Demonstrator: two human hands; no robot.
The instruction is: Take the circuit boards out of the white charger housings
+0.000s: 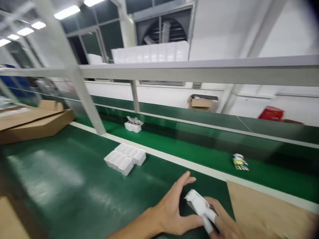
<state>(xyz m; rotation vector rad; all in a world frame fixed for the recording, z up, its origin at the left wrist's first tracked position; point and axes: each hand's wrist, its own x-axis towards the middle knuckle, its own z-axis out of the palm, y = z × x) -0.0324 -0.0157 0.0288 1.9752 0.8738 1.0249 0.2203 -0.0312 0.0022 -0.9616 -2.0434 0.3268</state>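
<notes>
Fingers of left hand spread apart, forearm angled in from lower left; right hand clamped on white piece over green desk.

Left of the trays and on your side of them, you have open table for a low pass. Right of them, bare tabletop runs toward the board, but your left hand, right hand and the white piece take up the near part. Straight beyond the trays, small trays sit in your way on the belt; to their right you have bare belt up to a packet. Left beyond the trays, the post and carton block you; above and beyond, the shelf crosses.
</notes>
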